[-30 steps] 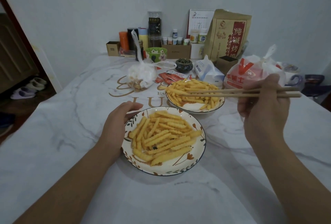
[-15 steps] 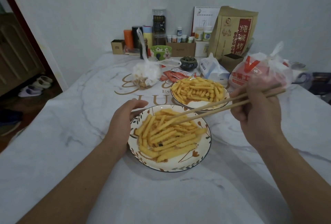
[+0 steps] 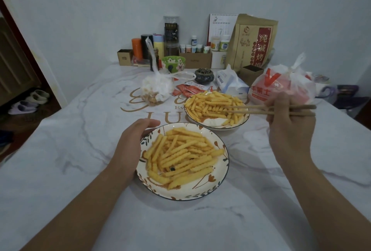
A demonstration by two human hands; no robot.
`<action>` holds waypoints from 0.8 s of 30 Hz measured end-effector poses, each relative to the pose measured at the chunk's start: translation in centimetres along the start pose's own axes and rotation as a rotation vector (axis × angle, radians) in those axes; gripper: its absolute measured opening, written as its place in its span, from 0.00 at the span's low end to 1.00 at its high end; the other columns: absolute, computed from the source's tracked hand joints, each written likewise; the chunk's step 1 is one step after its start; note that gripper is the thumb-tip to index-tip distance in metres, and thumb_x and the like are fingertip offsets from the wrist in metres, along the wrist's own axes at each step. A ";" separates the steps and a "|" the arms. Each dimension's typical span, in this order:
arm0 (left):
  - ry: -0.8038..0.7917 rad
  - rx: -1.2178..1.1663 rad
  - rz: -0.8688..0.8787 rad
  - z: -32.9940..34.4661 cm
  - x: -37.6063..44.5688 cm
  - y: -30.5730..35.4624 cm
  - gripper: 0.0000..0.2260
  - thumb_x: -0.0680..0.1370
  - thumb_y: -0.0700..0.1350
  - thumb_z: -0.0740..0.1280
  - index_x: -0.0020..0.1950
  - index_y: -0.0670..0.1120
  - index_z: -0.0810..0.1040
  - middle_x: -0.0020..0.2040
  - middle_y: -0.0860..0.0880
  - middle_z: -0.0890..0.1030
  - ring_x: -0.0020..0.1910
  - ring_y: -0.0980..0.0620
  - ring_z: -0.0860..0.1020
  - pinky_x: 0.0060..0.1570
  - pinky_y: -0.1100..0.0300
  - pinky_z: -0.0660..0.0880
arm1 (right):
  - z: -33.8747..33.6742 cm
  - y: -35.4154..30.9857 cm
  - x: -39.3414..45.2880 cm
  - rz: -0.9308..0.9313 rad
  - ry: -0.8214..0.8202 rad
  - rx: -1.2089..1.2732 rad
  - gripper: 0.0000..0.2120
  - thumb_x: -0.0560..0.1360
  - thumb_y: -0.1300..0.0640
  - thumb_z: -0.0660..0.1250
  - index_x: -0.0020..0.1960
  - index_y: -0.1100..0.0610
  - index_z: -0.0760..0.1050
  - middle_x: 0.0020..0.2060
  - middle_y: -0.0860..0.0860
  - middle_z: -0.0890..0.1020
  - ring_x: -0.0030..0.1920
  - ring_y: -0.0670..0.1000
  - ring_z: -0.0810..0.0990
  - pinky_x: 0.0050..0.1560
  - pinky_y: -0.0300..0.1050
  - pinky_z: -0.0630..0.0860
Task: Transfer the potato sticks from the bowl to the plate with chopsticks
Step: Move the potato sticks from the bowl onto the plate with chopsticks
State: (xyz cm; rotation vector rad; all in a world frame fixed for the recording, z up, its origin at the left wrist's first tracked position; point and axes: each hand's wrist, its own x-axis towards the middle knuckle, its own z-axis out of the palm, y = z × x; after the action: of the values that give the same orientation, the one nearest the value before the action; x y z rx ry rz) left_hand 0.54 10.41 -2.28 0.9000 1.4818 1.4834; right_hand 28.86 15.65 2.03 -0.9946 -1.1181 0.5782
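Chopsticks [image 3: 261, 109], in the right hand's [image 3: 289, 128] grip, swung back to the bowl [image 3: 239, 124] on marble-patterned table [image 3: 70, 150].

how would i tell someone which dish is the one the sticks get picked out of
On the marble table, two dishes hold potato sticks. The bowl is the farther, smaller one, beyond the floral plate. Only it has the chopsticks over it.

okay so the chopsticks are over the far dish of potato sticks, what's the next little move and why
Probably close the chopsticks on one potato stick and lift it. Their tips lie among the sticks in the bowl; whether they pinch one is unclear. The right hand grips them; the left hand rests at the plate rim.
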 end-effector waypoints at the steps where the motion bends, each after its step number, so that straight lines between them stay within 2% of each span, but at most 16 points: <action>1: 0.000 0.004 0.004 0.0 0.0 0.0 0.13 0.83 0.50 0.63 0.54 0.47 0.86 0.53 0.49 0.88 0.51 0.50 0.86 0.52 0.51 0.81 | 0.0 0.3 0.1 -0.020 0.004 -0.055 0.22 0.84 0.48 0.63 0.32 0.43 0.81 0.26 0.43 0.79 0.29 0.45 0.75 0.32 0.44 0.71; 4: -0.009 0.009 0.009 0.0 0.0 0.0 0.13 0.83 0.50 0.62 0.54 0.48 0.86 0.54 0.49 0.88 0.51 0.50 0.87 0.54 0.49 0.82 | 0.3 1.1 -0.1 -0.065 -0.042 -0.113 0.19 0.84 0.48 0.62 0.36 0.46 0.80 0.27 0.48 0.78 0.28 0.43 0.74 0.30 0.39 0.68; 6: -0.005 0.007 0.005 -0.1 0.0 0.0 0.13 0.83 0.50 0.63 0.53 0.49 0.87 0.55 0.48 0.87 0.54 0.48 0.86 0.58 0.45 0.82 | 0.6 1.7 -0.3 -0.090 -0.110 -0.132 0.17 0.84 0.50 0.61 0.39 0.49 0.81 0.29 0.56 0.77 0.30 0.46 0.73 0.32 0.43 0.69; 9: -0.004 0.000 -0.002 -0.1 0.1 0.0 0.13 0.82 0.51 0.64 0.50 0.51 0.87 0.56 0.48 0.87 0.59 0.46 0.84 0.63 0.40 0.79 | 1.0 2.6 -0.1 -0.078 -0.147 -0.133 0.17 0.85 0.50 0.61 0.41 0.51 0.81 0.31 0.58 0.76 0.32 0.49 0.73 0.34 0.47 0.69; 13: -0.013 -0.013 -0.003 -0.2 0.1 -0.2 0.12 0.81 0.51 0.64 0.50 0.51 0.87 0.56 0.46 0.87 0.58 0.45 0.85 0.64 0.38 0.79 | 0.9 3.4 0.1 -0.090 -0.171 -0.138 0.19 0.84 0.46 0.60 0.42 0.53 0.81 0.30 0.51 0.77 0.33 0.49 0.74 0.35 0.49 0.70; 15: -0.018 -0.006 0.006 -0.3 0.1 -0.3 0.12 0.82 0.51 0.63 0.51 0.51 0.87 0.56 0.47 0.87 0.59 0.46 0.84 0.64 0.38 0.79 | 0.9 3.5 0.2 -0.081 -0.180 -0.150 0.19 0.85 0.48 0.59 0.42 0.55 0.81 0.29 0.46 0.77 0.32 0.46 0.74 0.35 0.45 0.69; 20: -0.022 0.000 0.006 -0.3 0.2 -0.3 0.12 0.81 0.51 0.63 0.50 0.52 0.87 0.56 0.47 0.87 0.60 0.46 0.84 0.64 0.37 0.78 | 0.4 2.6 0.4 -0.040 -0.114 -0.116 0.21 0.85 0.49 0.59 0.40 0.57 0.82 0.26 0.43 0.78 0.27 0.43 0.73 0.30 0.35 0.67; 24: -0.023 -0.001 0.012 -0.3 0.2 -0.3 0.12 0.81 0.51 0.64 0.50 0.51 0.88 0.56 0.48 0.87 0.61 0.46 0.83 0.66 0.37 0.77 | 0.4 2.8 0.6 -0.032 -0.162 -0.154 0.21 0.85 0.49 0.60 0.40 0.56 0.83 0.25 0.47 0.76 0.28 0.44 0.72 0.31 0.42 0.67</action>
State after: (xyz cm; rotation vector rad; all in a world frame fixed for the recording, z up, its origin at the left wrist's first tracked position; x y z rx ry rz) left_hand 0.19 10.48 -2.64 0.9237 1.4612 1.4782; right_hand 29.00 17.59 -0.11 -1.0743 -1.3367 0.5604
